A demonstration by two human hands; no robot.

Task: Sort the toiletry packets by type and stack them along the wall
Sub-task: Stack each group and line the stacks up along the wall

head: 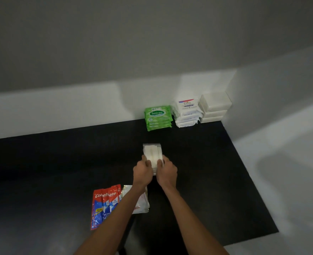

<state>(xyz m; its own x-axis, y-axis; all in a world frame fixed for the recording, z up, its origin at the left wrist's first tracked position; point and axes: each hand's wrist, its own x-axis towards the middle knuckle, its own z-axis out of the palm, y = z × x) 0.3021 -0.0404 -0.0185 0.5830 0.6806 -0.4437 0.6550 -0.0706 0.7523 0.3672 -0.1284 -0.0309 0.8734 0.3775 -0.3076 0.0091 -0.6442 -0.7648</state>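
Observation:
My left hand (142,171) and my right hand (167,172) together grip a small stack of clear packets with white contents (153,153) above the middle of the black counter (60,162). Against the back wall stand three sorted stacks: green Sanicare wipes (157,117), white Dove packets (187,111) and plain white blocks (215,107) in the corner. Near me lie several red-and-blue Colgate sachets (104,205). Beside them are pale clear packets (140,203), partly hidden under my left forearm.
A white wall (60,107) runs behind the counter and a white side wall (280,126) closes it on the right. The counter's front right edge meets a white surface (290,242).

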